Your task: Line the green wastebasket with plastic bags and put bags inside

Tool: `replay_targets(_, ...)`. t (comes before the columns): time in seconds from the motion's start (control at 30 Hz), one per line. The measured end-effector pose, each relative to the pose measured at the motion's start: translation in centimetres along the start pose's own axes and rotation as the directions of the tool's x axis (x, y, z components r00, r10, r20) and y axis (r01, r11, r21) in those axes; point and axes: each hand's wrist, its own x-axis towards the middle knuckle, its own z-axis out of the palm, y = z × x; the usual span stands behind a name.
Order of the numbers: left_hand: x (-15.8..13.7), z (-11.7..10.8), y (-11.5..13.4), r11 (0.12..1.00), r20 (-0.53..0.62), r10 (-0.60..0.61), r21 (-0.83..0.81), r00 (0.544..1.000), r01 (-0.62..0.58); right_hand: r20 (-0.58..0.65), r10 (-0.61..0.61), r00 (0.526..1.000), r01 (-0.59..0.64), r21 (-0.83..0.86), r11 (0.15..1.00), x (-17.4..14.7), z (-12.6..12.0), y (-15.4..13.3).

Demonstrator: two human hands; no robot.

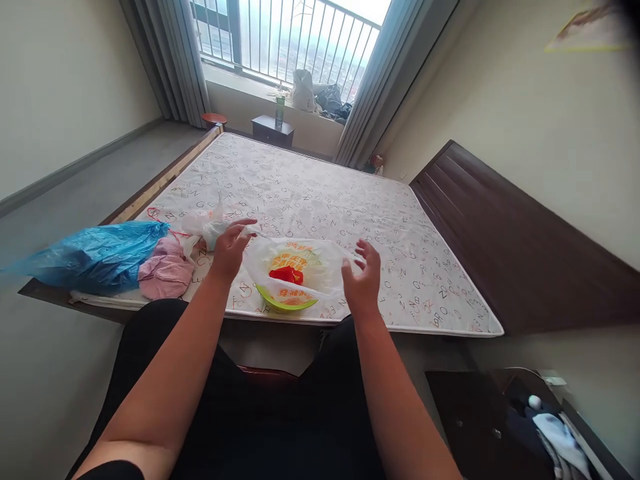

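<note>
A white plastic bag (330, 263) with orange printing lies spread on the mattress in front of me. A red item (287, 275), its kind unclear, shows in the middle of it. Under the bag's near side a yellow-green bowl-like rim (285, 305) curves out. My left hand (233, 250) is at the bag's left edge, thumb and fingers closed around a thin strip of its plastic. On the right side my right hand (364, 277) is raised by the bag's edge, its fingers curled but apart from the thumb.
The letter-printed mattress (310, 193) fills the bed. To the left lie a blue plastic bag (100, 257), a pink cloth (167, 268) and another clear bag (213, 227). A dark headboard (515, 247) rises at right, above a nightstand (465, 413). Beyond the bed stands a small cabinet (273, 131).
</note>
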Motion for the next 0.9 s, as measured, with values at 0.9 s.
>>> replay_targets(0.9, -2.4, 2.7, -5.4, 0.975, 0.446, -0.195, 0.189, 0.874, 0.121, 0.587, -0.081, 0.805, -0.011, 0.151, 0.988, 10.2, 11.9, -8.8)
